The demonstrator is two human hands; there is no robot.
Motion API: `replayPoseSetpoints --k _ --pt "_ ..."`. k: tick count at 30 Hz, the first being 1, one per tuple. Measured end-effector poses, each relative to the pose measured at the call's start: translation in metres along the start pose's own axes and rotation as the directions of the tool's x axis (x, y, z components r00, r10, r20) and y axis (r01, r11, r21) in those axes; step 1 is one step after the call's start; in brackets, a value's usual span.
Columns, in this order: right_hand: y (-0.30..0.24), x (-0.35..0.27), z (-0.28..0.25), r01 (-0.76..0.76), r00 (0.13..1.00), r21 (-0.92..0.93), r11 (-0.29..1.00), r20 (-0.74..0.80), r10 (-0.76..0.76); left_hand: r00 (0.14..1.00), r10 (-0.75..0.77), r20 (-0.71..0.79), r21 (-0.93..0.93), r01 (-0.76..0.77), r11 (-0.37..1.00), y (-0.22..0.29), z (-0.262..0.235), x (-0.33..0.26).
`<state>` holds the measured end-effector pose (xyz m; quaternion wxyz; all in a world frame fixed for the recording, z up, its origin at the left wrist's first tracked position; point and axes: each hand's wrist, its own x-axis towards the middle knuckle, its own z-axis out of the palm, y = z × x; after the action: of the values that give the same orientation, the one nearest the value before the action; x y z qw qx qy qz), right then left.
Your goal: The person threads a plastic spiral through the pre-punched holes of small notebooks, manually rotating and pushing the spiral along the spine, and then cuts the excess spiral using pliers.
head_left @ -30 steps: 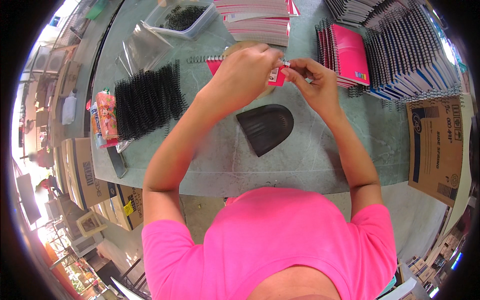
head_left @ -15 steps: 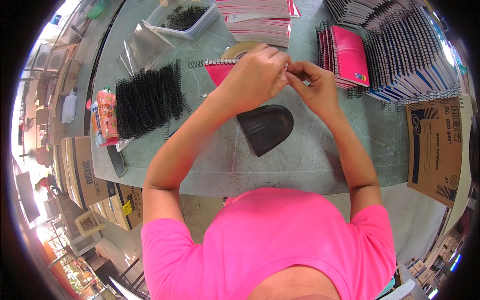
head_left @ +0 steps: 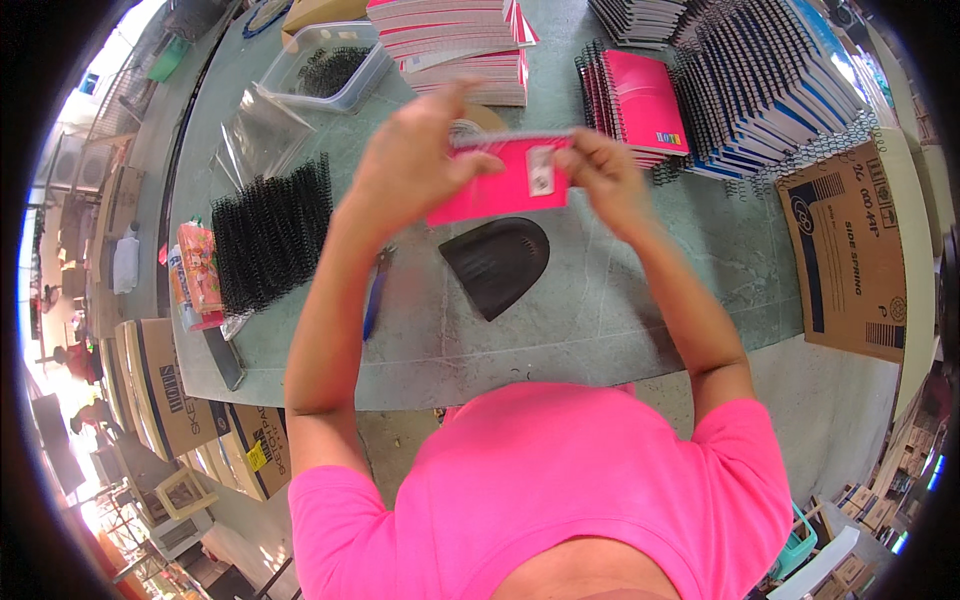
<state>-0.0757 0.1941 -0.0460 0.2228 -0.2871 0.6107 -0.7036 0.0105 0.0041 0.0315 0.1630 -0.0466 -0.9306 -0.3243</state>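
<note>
A small pink spiral notebook (head_left: pixel 508 190) is held above the table, its wire-bound edge at the top and a white label on its cover. My right hand (head_left: pixel 612 182) pinches its upper right corner, close to the end of the coil. At the left end, my left hand (head_left: pixel 405 155) is blurred; its fingers are spread upward and the thumb touches the cover. That hand hides the left part of the binding. Below the notebook lies a black rounded plastic piece (head_left: pixel 497 265). A roll of tape (head_left: pixel 478 120) shows partly behind the notebook.
Black spiral coils (head_left: pixel 270 235) lie at left, beside a blue pen (head_left: pixel 374 300). Behind stand a clear tub (head_left: pixel 355 95) of coils and a stack of pink-edged pads (head_left: pixel 455 40). Bound notebooks (head_left: pixel 770 90) and a cardboard box (head_left: pixel 845 250) are at right.
My left hand has moved left, away from my right hand, and its fingers have spread. The notebook has turned so that its labelled cover shows; my right hand now grips its corner.
</note>
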Motion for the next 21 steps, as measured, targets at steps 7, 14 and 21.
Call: replayPoseSetpoints --k 7,14,21 --pt "-0.025 -0.008 -0.042 0.057 0.952 0.014 0.998 -0.302 -0.05 0.961 -0.273 0.049 -0.73 0.221 0.647 -0.009 0.033 0.021" --pt "-0.033 -0.011 -0.09 0.282 0.799 -0.178 0.943 -0.501 -0.333 0.851 0.48 -0.215 0.119 -0.465 0.877 0.054 0.091 0.091" --pt "0.015 -0.015 -0.099 -0.027 0.843 -0.563 0.826 -0.456 -0.284 0.924 0.364 -0.115 0.092 -0.355 0.93 0.031 0.15 0.07"
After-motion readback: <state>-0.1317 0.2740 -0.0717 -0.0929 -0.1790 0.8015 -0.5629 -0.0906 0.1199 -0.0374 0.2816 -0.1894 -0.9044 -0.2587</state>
